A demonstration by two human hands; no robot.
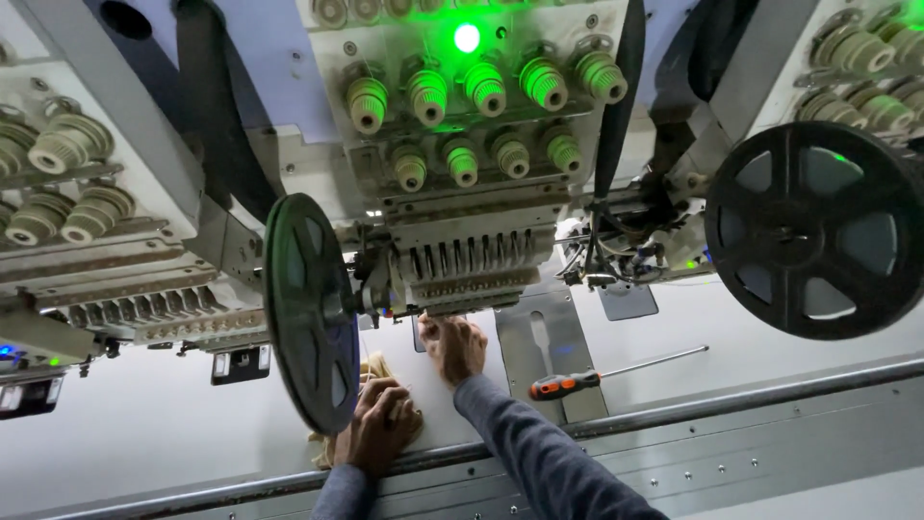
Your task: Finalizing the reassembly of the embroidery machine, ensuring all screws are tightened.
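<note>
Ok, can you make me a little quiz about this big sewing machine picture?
1. True or false: the screwdriver with the orange and black handle is held in a hand.
2. Which hand reaches up under the needle bars? A) left hand B) right hand
3. Fill in: the left hand rests on a bundle of tan ____.

Key:
1. False; it lies on the machine bed, apart from both hands.
2. B; the right hand is up by the needles.
3. Thread or cord, next to the black reel.
</note>
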